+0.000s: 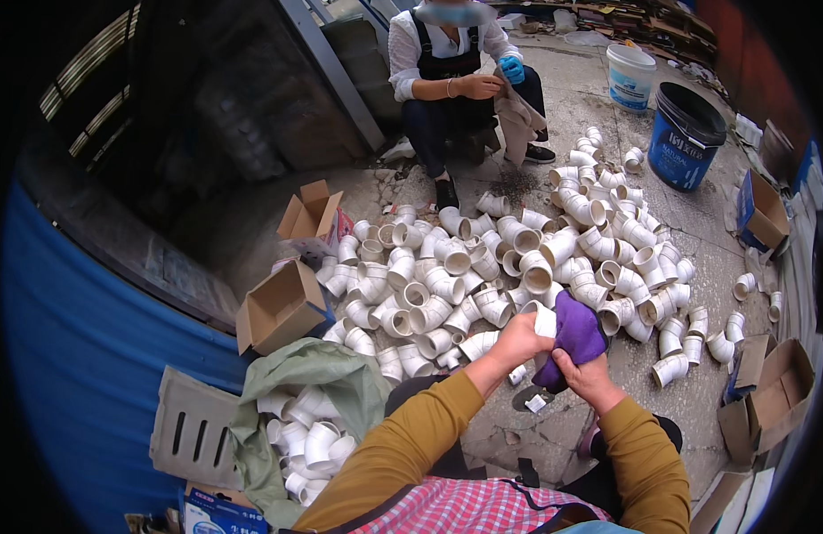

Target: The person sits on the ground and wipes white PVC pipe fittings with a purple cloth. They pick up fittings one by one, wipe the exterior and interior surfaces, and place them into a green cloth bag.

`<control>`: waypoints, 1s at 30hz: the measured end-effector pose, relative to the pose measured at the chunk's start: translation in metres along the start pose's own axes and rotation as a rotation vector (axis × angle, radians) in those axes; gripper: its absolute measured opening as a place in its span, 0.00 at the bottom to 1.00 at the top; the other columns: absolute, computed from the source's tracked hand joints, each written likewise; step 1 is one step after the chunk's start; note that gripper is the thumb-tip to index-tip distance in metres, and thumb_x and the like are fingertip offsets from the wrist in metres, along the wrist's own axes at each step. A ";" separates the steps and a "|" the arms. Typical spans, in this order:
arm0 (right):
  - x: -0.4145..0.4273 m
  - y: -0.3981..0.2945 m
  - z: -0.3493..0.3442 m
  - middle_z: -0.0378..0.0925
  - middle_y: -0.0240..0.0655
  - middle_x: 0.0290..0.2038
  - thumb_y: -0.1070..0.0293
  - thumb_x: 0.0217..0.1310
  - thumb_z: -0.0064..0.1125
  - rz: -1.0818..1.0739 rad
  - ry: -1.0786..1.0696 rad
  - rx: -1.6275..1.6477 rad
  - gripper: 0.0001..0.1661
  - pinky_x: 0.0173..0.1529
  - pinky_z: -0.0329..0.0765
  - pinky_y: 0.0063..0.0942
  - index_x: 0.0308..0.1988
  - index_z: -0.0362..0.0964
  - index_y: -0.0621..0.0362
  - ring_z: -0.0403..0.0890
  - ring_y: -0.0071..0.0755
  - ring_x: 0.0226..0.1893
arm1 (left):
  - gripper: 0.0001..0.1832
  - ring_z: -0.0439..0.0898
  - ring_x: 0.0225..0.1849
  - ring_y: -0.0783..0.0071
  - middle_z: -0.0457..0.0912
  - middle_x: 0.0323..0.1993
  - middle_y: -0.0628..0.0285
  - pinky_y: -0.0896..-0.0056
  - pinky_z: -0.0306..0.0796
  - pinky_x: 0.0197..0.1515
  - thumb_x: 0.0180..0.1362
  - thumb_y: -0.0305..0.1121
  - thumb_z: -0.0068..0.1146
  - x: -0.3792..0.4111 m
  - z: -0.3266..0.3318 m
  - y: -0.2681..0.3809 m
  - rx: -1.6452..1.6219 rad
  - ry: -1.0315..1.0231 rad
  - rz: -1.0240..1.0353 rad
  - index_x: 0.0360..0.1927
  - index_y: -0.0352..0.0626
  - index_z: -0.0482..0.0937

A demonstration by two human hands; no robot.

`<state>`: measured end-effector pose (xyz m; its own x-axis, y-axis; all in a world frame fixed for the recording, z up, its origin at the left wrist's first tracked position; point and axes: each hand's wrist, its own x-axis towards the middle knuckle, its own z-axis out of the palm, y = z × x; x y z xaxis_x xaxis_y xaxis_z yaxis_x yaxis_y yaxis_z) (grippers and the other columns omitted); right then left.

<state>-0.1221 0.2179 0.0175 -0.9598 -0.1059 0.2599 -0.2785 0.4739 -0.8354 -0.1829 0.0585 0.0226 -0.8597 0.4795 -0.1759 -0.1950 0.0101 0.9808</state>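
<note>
My left hand (520,342) grips a white plastic pipe elbow (545,323) just above my knees. In my right hand (587,378) is a purple cloth (577,332), pressed against that fitting's right side. Beyond my hands spreads a large heap of white pipe elbows (445,284), many with brownish marks. At my left, a green woven sack (311,357) stands with its mouth wide, holding more white elbows (320,444).
A co-worker (461,80) sits across the heap, holding a beige cloth (518,123). A black-and-blue bucket (683,157) and a white bucket (630,79) stand back right. Cardboard boxes (281,310) line both sides; a grey plastic crate (196,427) is left of the sack.
</note>
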 end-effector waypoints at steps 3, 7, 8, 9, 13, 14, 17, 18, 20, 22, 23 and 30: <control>0.008 0.009 -0.001 0.74 0.39 0.43 0.56 0.58 0.50 0.109 0.074 0.376 0.24 0.50 0.67 0.28 0.48 0.66 0.64 0.73 0.35 0.45 | 0.16 0.76 0.33 0.79 0.79 0.33 0.65 0.77 0.70 0.38 0.42 0.22 0.60 -0.013 -0.003 0.027 -0.084 -0.066 0.031 0.39 0.34 0.75; 0.011 0.019 -0.011 0.72 0.37 0.45 0.52 0.64 0.36 0.697 -0.123 1.128 0.28 0.51 0.68 0.26 0.52 0.62 0.66 0.73 0.28 0.44 | 0.19 0.76 0.35 0.77 0.79 0.34 0.63 0.76 0.70 0.41 0.42 0.22 0.62 -0.015 -0.010 0.034 -0.236 -0.177 -0.012 0.41 0.34 0.75; 0.012 0.017 -0.010 0.72 0.38 0.45 0.53 0.65 0.35 0.724 -0.155 1.300 0.27 0.50 0.70 0.27 0.52 0.62 0.65 0.74 0.29 0.44 | 0.20 0.77 0.35 0.77 0.79 0.35 0.63 0.76 0.70 0.42 0.41 0.23 0.62 -0.016 -0.010 0.033 -0.277 -0.173 0.024 0.42 0.33 0.74; 0.014 0.011 -0.011 0.72 0.39 0.46 0.53 0.65 0.34 0.736 -0.186 1.479 0.27 0.50 0.71 0.28 0.52 0.61 0.64 0.75 0.31 0.44 | 0.20 0.77 0.36 0.76 0.79 0.35 0.62 0.75 0.70 0.43 0.41 0.23 0.62 -0.016 -0.010 0.034 -0.311 -0.160 0.065 0.42 0.33 0.74; 0.020 0.010 -0.001 0.73 0.41 0.45 0.57 0.64 0.35 0.604 -0.135 1.567 0.25 0.46 0.75 0.29 0.52 0.60 0.65 0.77 0.34 0.41 | 0.21 0.77 0.37 0.74 0.78 0.36 0.60 0.74 0.69 0.45 0.41 0.24 0.63 -0.013 -0.009 0.040 -0.402 -0.184 0.151 0.42 0.32 0.73; 0.014 0.014 0.001 0.73 0.41 0.44 0.58 0.64 0.35 0.618 -0.117 1.574 0.25 0.45 0.75 0.29 0.52 0.59 0.65 0.77 0.34 0.41 | 0.21 0.77 0.37 0.75 0.78 0.36 0.60 0.74 0.69 0.45 0.41 0.24 0.63 -0.013 -0.006 0.036 -0.394 -0.174 0.149 0.41 0.32 0.73; 0.026 0.012 -0.009 0.73 0.41 0.44 0.55 0.64 0.37 0.592 -0.145 1.413 0.26 0.44 0.76 0.27 0.51 0.61 0.64 0.77 0.31 0.39 | 0.21 0.77 0.37 0.75 0.78 0.36 0.60 0.75 0.70 0.44 0.41 0.25 0.64 -0.008 -0.009 0.032 -0.396 -0.136 0.137 0.41 0.32 0.73; 0.028 0.013 -0.012 0.73 0.40 0.43 0.54 0.63 0.38 0.649 -0.126 1.361 0.26 0.44 0.75 0.25 0.51 0.62 0.64 0.77 0.30 0.39 | 0.22 0.77 0.37 0.75 0.78 0.37 0.60 0.75 0.70 0.43 0.41 0.25 0.64 -0.006 -0.010 0.031 -0.389 -0.122 0.126 0.42 0.32 0.73; 0.030 0.016 -0.019 0.73 0.39 0.43 0.52 0.62 0.40 0.760 -0.093 1.252 0.27 0.44 0.74 0.23 0.50 0.63 0.64 0.77 0.28 0.39 | 0.22 0.77 0.37 0.75 0.78 0.36 0.60 0.75 0.70 0.43 0.41 0.25 0.64 -0.007 -0.011 0.029 -0.321 -0.093 0.112 0.42 0.32 0.73; 0.029 0.019 -0.021 0.73 0.38 0.44 0.47 0.59 0.43 0.521 -0.020 0.629 0.32 0.47 0.71 0.27 0.50 0.63 0.65 0.76 0.34 0.41 | 0.20 0.77 0.36 0.75 0.79 0.35 0.61 0.74 0.70 0.42 0.41 0.24 0.62 -0.003 -0.008 0.027 -0.267 -0.058 0.087 0.41 0.32 0.74; 0.028 0.024 -0.018 0.73 0.39 0.44 0.46 0.58 0.44 0.351 0.020 0.304 0.33 0.48 0.70 0.29 0.50 0.63 0.65 0.76 0.37 0.42 | 0.19 0.77 0.36 0.75 0.79 0.35 0.61 0.74 0.70 0.42 0.41 0.24 0.62 -0.001 -0.006 0.021 -0.267 -0.023 0.076 0.40 0.33 0.74; 0.026 -0.006 0.000 0.70 0.46 0.46 0.49 0.46 0.57 0.119 -0.129 -0.498 0.32 0.46 0.72 0.35 0.48 0.66 0.56 0.73 0.47 0.44 | 0.06 0.77 0.26 0.74 0.79 0.26 0.59 0.75 0.70 0.28 0.45 0.25 0.57 0.017 0.009 -0.009 -0.382 0.294 -0.094 0.27 0.31 0.77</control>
<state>-0.1453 0.2127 0.0294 -0.9890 -0.1182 0.0890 -0.1473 0.8440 -0.5157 -0.1920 0.0745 0.0120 -0.9164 0.2230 -0.3324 -0.3897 -0.3080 0.8679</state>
